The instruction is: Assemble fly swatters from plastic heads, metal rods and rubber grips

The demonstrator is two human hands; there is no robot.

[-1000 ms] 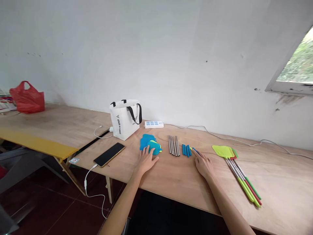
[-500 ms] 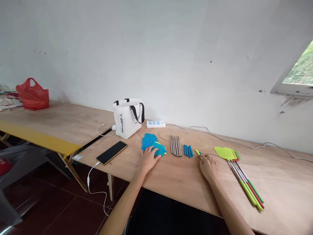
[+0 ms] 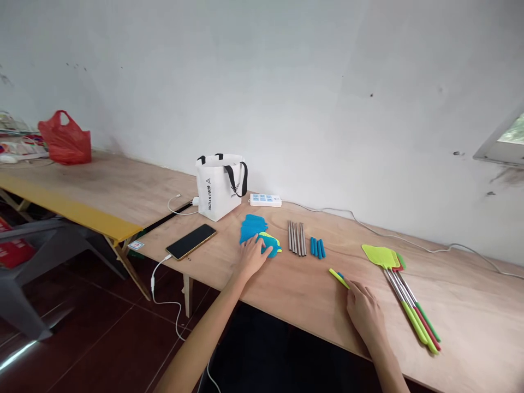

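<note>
My left hand [image 3: 250, 260] lies flat with spread fingers on a small stack of blue and yellow-green swatter heads [image 3: 259, 238] on the plywood table [image 3: 295, 295]. My right hand [image 3: 363, 309] rests near the table's front edge, fingers curled on a yellow-green handle sleeve [image 3: 338, 278] with a blue one just behind it. Between the hands lie several metal rods [image 3: 296, 245] and a few blue handle sleeves [image 3: 317, 246]. To the right lie assembled fly swatters [image 3: 403, 293] with yellow, green and red handles.
A white tote bag [image 3: 220, 184] and a white power strip [image 3: 266, 200] stand by the wall. A black phone [image 3: 191, 242] on a cable lies left of the heads. A red plastic bag [image 3: 65, 138] sits on the far left table with a yellow edge [image 3: 69, 208].
My right hand has drawn back towards the front edge, pulling a yellow-green sleeve and a blue one away from the blue group. My left hand stays on the swatter heads.
</note>
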